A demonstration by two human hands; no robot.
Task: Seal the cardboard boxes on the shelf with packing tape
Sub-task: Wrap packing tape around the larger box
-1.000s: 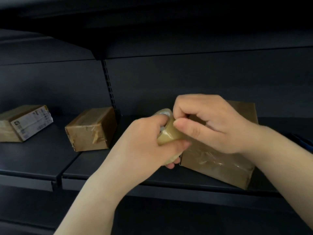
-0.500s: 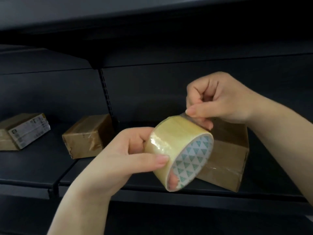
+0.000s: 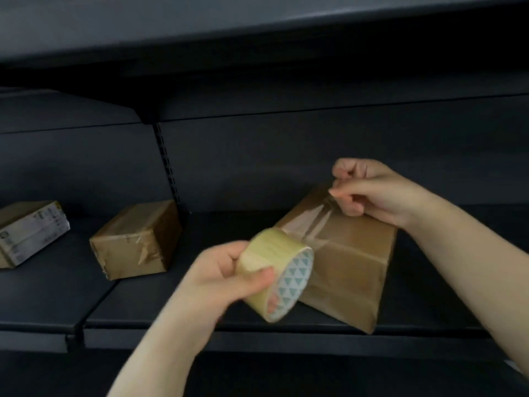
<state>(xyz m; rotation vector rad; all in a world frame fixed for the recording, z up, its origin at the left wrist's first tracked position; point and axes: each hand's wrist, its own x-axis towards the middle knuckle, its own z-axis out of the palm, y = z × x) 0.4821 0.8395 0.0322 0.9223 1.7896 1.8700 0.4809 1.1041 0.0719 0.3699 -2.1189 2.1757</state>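
Dark metal shelf [image 3: 177, 308], another deck overhead. Three cardboard boxes on it: large box [image 3: 352, 270] at right, set askew near the front edge; mid box [image 3: 137, 239] left of the upright; labelled box [image 3: 28, 233] far left, partly out of view. Right hand [image 3: 375, 193] above large box's far end, pinching the free end of a clear tape strip [image 3: 312, 222] stretched over the box top. Left hand [image 3: 229, 276] grips the tape roll [image 3: 274, 273], fingers through its core, just in front of the large box.

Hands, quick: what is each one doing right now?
Left hand: grips the packing tape roll.
Right hand: pinches the pulled-out tape end over the nearest cardboard box.
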